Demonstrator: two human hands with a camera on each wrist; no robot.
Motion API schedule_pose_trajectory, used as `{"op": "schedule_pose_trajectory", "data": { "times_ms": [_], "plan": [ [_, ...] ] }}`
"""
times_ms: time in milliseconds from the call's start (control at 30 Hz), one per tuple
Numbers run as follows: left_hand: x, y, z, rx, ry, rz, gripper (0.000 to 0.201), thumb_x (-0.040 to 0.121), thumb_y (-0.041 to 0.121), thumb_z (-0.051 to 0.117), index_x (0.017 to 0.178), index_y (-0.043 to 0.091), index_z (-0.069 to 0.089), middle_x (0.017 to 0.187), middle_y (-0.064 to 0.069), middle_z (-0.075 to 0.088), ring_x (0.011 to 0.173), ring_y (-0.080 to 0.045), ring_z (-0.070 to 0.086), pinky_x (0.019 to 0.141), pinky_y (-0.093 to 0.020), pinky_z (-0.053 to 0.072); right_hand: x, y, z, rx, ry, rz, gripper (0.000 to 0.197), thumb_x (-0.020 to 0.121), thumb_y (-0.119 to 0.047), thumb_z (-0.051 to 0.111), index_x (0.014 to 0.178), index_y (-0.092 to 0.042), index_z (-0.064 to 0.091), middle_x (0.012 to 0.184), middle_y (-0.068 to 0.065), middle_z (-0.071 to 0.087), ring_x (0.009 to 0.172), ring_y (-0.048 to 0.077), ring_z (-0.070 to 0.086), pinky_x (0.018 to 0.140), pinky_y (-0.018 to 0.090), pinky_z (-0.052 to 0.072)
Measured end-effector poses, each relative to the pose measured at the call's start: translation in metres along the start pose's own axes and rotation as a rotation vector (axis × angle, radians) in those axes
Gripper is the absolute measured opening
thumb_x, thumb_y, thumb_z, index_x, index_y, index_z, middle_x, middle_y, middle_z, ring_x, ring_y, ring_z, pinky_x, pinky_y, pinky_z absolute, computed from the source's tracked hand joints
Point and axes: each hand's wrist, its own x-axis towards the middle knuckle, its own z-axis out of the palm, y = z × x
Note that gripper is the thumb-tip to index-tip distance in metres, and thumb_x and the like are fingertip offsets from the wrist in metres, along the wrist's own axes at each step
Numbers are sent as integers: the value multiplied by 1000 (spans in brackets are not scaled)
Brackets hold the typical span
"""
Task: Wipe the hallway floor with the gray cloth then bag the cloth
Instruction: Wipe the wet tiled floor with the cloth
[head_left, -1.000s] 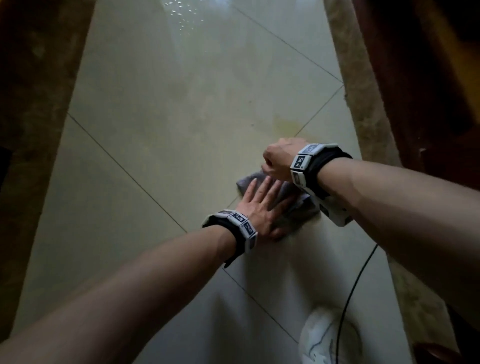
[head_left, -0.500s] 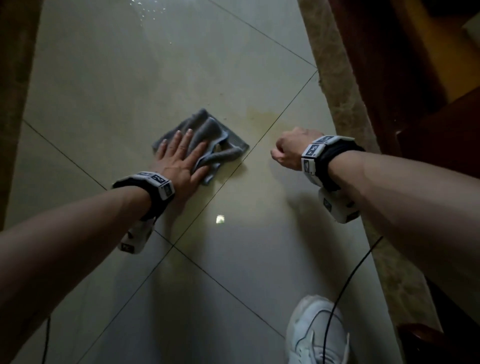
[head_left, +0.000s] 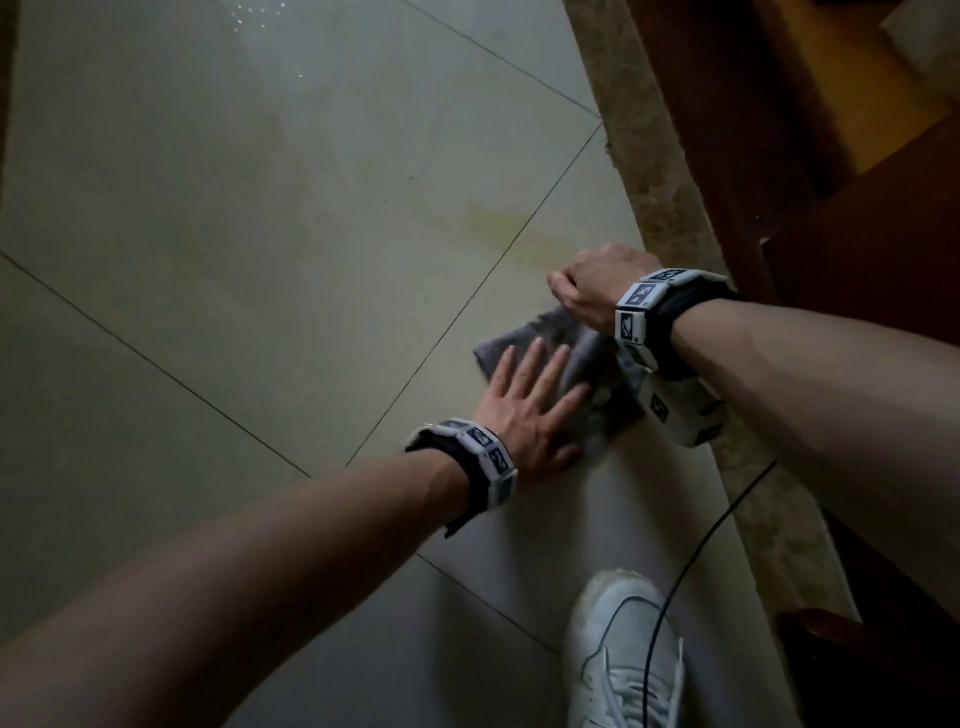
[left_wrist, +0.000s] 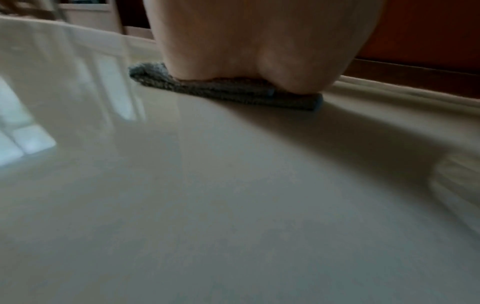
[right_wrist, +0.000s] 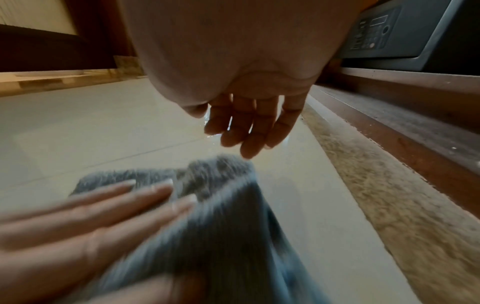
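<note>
My left hand (head_left: 524, 410) lies flat on the cloth (head_left: 597, 364) on the floor (head_left: 260, 234). My right hand (head_left: 597, 291) hangs just beyond it, beside the border strip (head_left: 654, 182). My shoe (head_left: 623, 660) stands behind.

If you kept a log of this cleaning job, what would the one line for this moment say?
step: wiping floor | left hand: flat, pressing gray cloth on floor tile | right hand: above cloth, holding nothing | bagging: not yet done

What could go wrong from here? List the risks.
1. The gray cloth is bunched under the flat left hand; it may smear rather than lift the yellowish stain.
2. The black cable trails beside the white shoe and could snag.
3. The glossy floor may be slippery.
</note>
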Motion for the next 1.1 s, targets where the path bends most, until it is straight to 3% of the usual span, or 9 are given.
{"op": "schedule_pose_trajectory", "data": {
  "times_ms": [167, 267, 367, 467, 533, 667, 867, 933, 1100],
  "plan": [
    [-11, -2, 14, 87, 71, 306, 71, 94, 65, 32, 154, 28, 26, 162, -17, 12, 149, -40, 5, 117, -58, 7, 1, -7, -2, 4, -54, -9, 49, 100, -46, 29, 91, -13, 64, 100, 21, 65, 79, 33, 55, 77, 39, 51],
    [-1, -38, 5, 101, 92, 359, 70, 93, 67, 36, 151, 29, 35, 161, -13, 20, 149, -36, 14, 118, -54, 12, 8, -17, -9, 6, -52, -40, 52, 102, -46, 30, 99, -10, 67, 106, 22, 65, 89, 35, 60, 73, 36, 45],
    [7, -78, -9, 103, 63, 197, 71, 91, 67, 37, 151, 28, 37, 161, -12, 20, 149, -36, 16, 117, -55, 16, 13, -27, -15, 36, -31, -68, 51, 101, -45, 31, 100, -10, 67, 107, 22, 65, 85, 34, 58, 72, 34, 42],
    [2, -119, -27, 95, 36, -36, 79, 88, 73, 20, 156, 34, 18, 164, -7, 3, 151, -31, 1, 120, -51, 5, 15, -33, -15, 64, -30, -88, 47, 101, -44, 32, 105, -11, 66, 108, 20, 65, 90, 35, 60, 71, 34, 42],
    [-4, -145, -36, 70, 22, -188, 78, 88, 75, 18, 156, 38, 7, 164, -3, -9, 150, -26, -9, 121, -48, 0, 13, -33, -11, 79, -54, -88, 46, 100, -45, 33, 105, -13, 65, 100, 17, 63, 86, 34, 59, 70, 34, 41],
    [-13, -180, -45, -22, 8, -420, 78, 90, 75, 20, 155, 40, -3, 163, 0, -17, 150, -23, -14, 121, -46, -3, 1, -27, -5, 36, -101, -58, 43, 101, -45, 33, 90, -15, 62, 87, 12, 59, 76, 31, 57, 65, 33, 42],
    [5, -139, -33, -142, 92, -621, 76, 93, 68, 22, 155, 33, -7, 161, -7, -22, 147, -31, -22, 118, -51, -11, -3, -7, -3, 15, -71, -19, 46, 99, -45, 32, 86, -14, 63, 92, 17, 63, 77, 34, 59, 69, 35, 48],
    [16, -107, -32, -142, 62, -543, 78, 92, 69, 23, 155, 33, -8, 161, -8, -23, 146, -35, -24, 117, -53, -13, -3, -2, -5, 20, -51, -18, 43, 100, -44, 31, 86, -15, 61, 98, 19, 64, 79, 35, 58, 72, 37, 49],
    [15, -25, -16, -1, -42, -76, 80, 92, 69, 30, 157, 30, 4, 162, -11, -14, 146, -41, -17, 116, -59, -10, 2, -14, -10, 21, -23, -41, 46, 101, -41, 30, 103, -13, 66, 109, 20, 65, 96, 37, 63, 74, 37, 45]
  ]
}}
